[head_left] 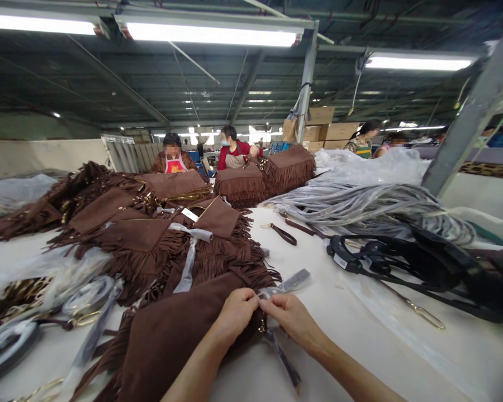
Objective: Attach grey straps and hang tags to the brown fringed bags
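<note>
**Bag corner in hand, work seemingly partway**

Clear plastic point(294, 281) runs toward 2 o'clock from the fingers, its end loose; a wrapped strap point(284, 360) dangles toward 5. Left hand point(237, 314) and right hand point(291, 319) have fingertips pressed together, apparently pinching the plastic — exact contact hidden. The brown fringed bag point(171, 329) lies toward 8 o'clock, its gold clasp point(262, 324) just below at 6.

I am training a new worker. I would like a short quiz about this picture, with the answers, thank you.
1. True or false: the left hand and right hand are far apart.
2. What colour is the nearest bag? a) red b) brown c) white
3. Fill in: the small dark strap, beyond the hands, lies on the white ____.

Key: 1 false; 2 b; 3 table.
</note>
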`<state>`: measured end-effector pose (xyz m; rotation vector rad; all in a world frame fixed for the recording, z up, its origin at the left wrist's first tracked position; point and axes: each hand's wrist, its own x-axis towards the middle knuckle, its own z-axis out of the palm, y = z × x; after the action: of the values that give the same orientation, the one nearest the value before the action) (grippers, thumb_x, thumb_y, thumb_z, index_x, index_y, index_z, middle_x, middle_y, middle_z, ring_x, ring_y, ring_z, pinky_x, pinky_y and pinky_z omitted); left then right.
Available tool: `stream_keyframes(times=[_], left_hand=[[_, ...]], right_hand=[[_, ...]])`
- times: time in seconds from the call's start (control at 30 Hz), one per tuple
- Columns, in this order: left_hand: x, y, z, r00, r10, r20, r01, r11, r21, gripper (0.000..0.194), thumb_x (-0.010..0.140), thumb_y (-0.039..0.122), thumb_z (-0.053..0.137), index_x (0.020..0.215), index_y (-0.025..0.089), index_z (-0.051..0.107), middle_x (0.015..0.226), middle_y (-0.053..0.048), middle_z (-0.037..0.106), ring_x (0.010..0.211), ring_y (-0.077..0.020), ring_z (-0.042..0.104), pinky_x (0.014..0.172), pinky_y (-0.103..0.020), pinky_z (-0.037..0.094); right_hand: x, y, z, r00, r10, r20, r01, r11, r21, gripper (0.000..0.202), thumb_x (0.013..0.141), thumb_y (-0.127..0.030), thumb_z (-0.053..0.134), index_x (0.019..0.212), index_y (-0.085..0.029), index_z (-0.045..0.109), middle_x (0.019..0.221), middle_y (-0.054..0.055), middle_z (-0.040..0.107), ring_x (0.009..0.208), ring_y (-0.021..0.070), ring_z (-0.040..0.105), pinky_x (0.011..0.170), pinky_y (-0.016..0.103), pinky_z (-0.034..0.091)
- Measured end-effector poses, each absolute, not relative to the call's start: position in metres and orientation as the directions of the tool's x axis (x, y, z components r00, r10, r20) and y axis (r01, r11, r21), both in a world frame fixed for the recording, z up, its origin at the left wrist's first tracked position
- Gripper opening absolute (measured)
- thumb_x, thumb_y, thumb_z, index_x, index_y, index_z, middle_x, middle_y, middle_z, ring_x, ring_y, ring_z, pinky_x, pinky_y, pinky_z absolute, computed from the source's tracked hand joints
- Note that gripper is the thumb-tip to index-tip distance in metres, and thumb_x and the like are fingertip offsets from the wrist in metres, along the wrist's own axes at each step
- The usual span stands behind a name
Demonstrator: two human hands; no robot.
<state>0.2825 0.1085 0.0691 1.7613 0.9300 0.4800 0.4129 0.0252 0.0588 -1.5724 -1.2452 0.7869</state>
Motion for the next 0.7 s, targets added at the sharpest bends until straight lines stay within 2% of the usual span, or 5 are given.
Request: stream_keyframes(times=[0.13,0.3,0.5,0.6,0.7], left_hand=[[0.283,0.108,0.068,0.610,0.785,-0.106,0.360,-0.155,0.920,0.018,0.072,0.032,0.052,0.059,0.019,0.052,0.061,0.002,0.050,0.067,-0.0161,0.044,0.057,-0.025,0.028],[0.282,0.107,0.069,0.609,0.781,-0.139,0.349,-0.107,0.931,0.017,0.072,0.032,0.051,0.060,0.019,0.053,0.060,0.002,0.048,0.062,-0.0147,0.042,0.056,-0.025,0.028],[0.280,0.113,0.074,0.620,0.758,-0.203,0.354,-0.039,0.934,0.015,0.076,0.027,0.047,0.064,0.019,0.050,0.057,0.004,0.045,0.055,-0.0125,0.042,0.053,-0.024,0.029],[0.280,0.114,0.074,0.622,0.762,-0.182,0.365,-0.076,0.928,0.017,0.078,0.023,0.047,0.062,0.018,0.050,0.058,0.003,0.046,0.057,-0.0137,0.044,0.055,-0.025,0.032],[0.281,0.106,0.078,0.597,0.800,-0.055,0.346,-0.195,0.918,0.012,0.074,0.012,0.050,0.078,0.016,0.060,0.079,-0.002,0.059,0.076,-0.0164,0.052,0.070,-0.026,0.040]], right_hand=[[0.412,0.022,0.061,0.275,0.961,0.044,0.292,-0.040,-0.955,0.039,0.076,-0.054,0.059,0.057,-0.020,0.056,0.051,-0.005,0.042,0.053,0.0133,0.041,0.051,0.025,0.031],[0.419,0.011,0.064,0.227,0.971,-0.072,0.182,-0.115,-0.977,0.040,0.078,-0.060,0.058,0.070,-0.021,0.059,0.046,-0.010,0.033,0.039,0.0089,0.026,0.039,0.023,0.020],[0.431,0.010,0.073,0.207,0.978,0.026,0.073,0.011,-0.997,0.028,0.070,-0.045,0.073,0.082,-0.019,0.072,0.070,0.000,0.066,0.059,0.0138,0.054,0.055,0.024,0.040],[0.436,0.012,0.071,0.251,0.966,0.061,0.044,0.051,-0.998,0.027,0.071,-0.045,0.073,0.079,-0.019,0.070,0.069,0.000,0.068,0.054,0.0126,0.051,0.052,0.024,0.039],[0.439,0.013,0.068,0.266,0.958,0.105,0.122,0.074,-0.990,0.028,0.075,-0.046,0.068,0.074,-0.018,0.069,0.066,0.000,0.066,0.049,0.0121,0.047,0.049,0.025,0.037]])
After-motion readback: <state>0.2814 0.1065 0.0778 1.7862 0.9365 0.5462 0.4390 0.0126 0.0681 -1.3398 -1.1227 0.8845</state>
